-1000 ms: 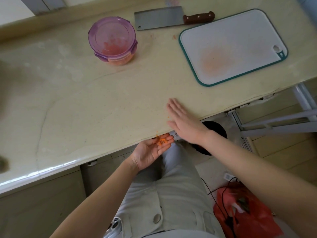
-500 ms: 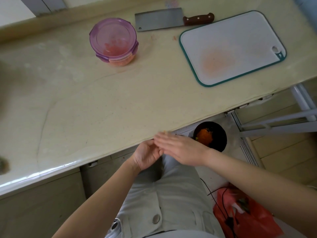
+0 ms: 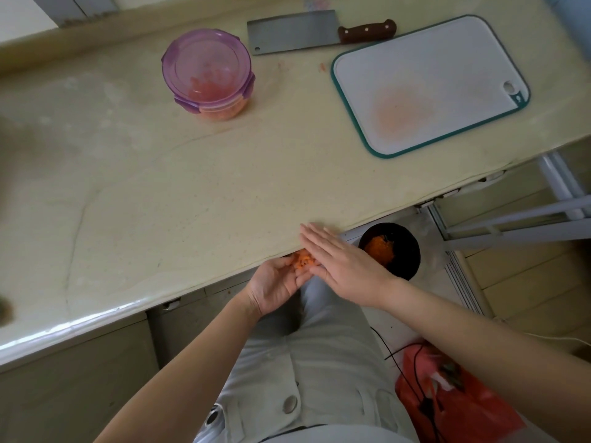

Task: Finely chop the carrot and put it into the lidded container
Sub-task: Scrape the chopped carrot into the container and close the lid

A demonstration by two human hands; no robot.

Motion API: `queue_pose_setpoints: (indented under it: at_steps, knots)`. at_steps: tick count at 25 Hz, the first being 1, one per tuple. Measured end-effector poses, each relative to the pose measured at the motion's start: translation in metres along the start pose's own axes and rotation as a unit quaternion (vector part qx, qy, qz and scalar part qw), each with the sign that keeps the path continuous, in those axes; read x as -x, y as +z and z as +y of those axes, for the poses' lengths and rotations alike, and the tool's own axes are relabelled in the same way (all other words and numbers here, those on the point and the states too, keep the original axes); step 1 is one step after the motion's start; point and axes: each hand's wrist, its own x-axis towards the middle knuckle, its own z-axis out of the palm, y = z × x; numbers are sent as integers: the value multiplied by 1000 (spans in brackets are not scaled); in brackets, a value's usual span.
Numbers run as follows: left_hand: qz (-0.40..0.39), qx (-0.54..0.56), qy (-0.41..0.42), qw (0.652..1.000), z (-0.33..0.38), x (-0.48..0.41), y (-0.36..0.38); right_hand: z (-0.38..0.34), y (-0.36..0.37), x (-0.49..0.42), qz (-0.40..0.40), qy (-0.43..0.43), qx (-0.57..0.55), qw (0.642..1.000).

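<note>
Carrot bits (image 3: 303, 260) lie uncovered again in the cupped, upturned left hand (image 3: 276, 286), since the flat, straight-fingered right hand (image 3: 342, 266) slid up to the bench (image 3: 192, 187) edge. Light, damp and crumbly, they likely want cradling, not pinching, to reach the lidded container (image 3: 208, 71), well apart.

A pale beige stone counter (image 3: 160, 187) carries three things along its far side. A round lidded container (image 3: 208, 71) of purple plastic stands at the left with chopped carrot (image 3: 220, 111) showing through its wall. A steel cleaver (image 3: 294, 32) with a brown handle lies flat just beyond it to the right, and near that lies a white, teal-rimmed cutting board (image 3: 447, 59) marked with an orange stain (image 3: 398, 111).
</note>
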Motion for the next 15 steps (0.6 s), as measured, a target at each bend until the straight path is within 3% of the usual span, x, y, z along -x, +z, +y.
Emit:
queue_pose_setpoints:
  at_steps: [5, 11, 15]
  knots:
    - [-4, -19, -9, 1000, 0, -2, -2, -7, 7, 11, -50, -73, -13, 996]
    - [-2, 42, -26, 999, -1, -7, -1, 17, -30, -14, 85, 178, -45, 979]
    - [-4, 29, -29, 999, -5, -14, 14, 76, -60, -27, 98, 323, -35, 941]
